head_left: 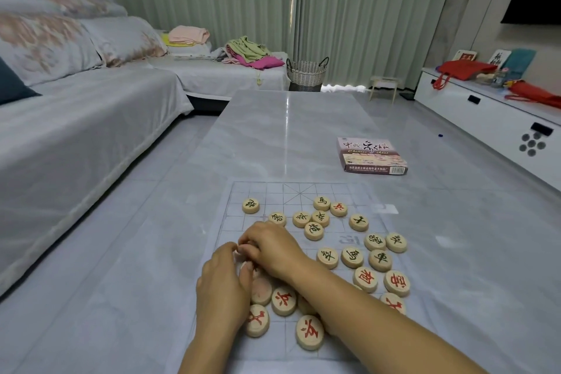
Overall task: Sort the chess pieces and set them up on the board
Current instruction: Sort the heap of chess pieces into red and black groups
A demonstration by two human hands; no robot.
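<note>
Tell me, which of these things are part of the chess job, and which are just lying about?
Part of the job: the round wooden chess pieces, the thin board sheet under them, the left hand and right hand among the near pieces, probably the chess box.

Just lying about: wicker basket, clothes on the sofa, red bags on the cabinet, small stool.

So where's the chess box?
In the head view, the box lies flat on the table, on the right, a little beyond the far right corner of the board.
</note>
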